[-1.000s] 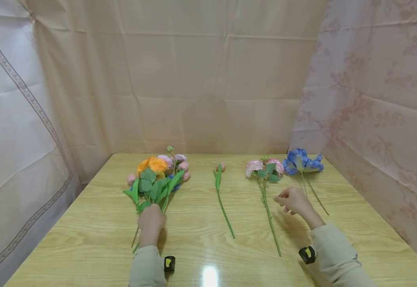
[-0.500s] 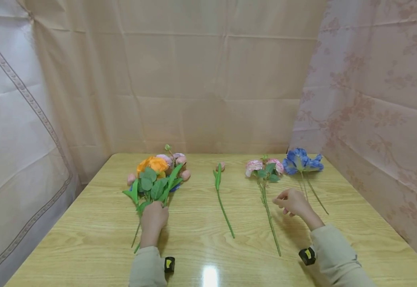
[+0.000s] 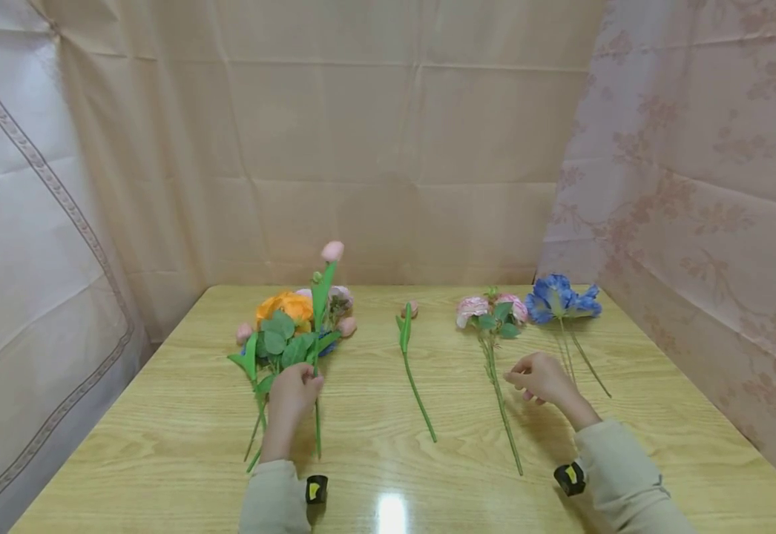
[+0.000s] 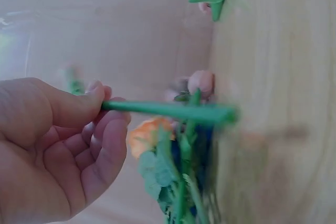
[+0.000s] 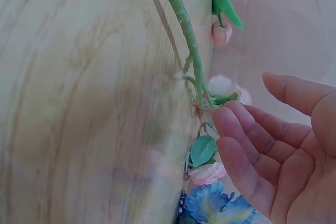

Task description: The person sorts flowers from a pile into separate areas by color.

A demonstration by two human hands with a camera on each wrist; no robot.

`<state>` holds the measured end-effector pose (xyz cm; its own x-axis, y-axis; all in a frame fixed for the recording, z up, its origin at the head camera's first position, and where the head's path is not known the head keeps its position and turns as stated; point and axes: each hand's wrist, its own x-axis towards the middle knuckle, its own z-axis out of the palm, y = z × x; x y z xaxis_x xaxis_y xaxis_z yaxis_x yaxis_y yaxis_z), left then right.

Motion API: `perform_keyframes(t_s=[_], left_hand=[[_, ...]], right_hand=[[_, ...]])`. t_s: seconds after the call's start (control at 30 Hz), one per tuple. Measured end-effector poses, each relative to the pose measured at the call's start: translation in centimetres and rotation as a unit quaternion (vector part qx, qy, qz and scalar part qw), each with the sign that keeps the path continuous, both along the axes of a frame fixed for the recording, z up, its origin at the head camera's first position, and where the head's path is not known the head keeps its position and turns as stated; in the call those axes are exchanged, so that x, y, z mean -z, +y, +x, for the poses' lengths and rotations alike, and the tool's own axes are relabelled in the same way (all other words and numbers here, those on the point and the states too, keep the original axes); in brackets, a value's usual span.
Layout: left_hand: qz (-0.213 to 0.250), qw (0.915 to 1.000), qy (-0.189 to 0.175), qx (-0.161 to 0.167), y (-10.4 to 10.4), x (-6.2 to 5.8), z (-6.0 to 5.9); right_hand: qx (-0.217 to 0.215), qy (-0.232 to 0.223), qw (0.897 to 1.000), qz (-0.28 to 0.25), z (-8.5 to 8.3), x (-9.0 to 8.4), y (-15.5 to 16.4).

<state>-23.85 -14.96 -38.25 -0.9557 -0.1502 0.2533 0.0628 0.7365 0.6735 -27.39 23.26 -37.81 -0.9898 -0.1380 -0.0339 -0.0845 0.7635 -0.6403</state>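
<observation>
Left hand [image 3: 292, 394] pinches a green-stemmed pink tulip bud [image 3: 331, 251] upright above the bunch near the counter's [image 3: 161, 437] left edge — right grip [image 3: 543, 377] loosely spread, empty.

At centre left of my head view I see an orange bloom [image 3: 285, 305] among green leaves, with a pink bud [image 3: 332, 251] on a green stem. Right of centre lie pink flowers [image 3: 488, 309] and a blue flower [image 3: 561, 298]. The table [image 3: 161, 415] is pale yellow woodgrain; the curtains [image 3: 695, 185] are beige with a faint floral print.
</observation>
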Motion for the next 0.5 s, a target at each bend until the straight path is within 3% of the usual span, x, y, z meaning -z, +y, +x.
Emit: perform_keyframes(t_s=[0.17,0.5], left_hand=[[0.05,0.998,0.034,0.016,0.5,-0.6,0.3],[0.136,0.9884,0.008,0.068,2.1,-1.5,0.9]], right_hand=[[-0.008,0.005,1.0,-0.001,0.0,0.1,-0.2],[-0.043,0.027,0.998,-0.035,0.3,0.0,-1.2]])
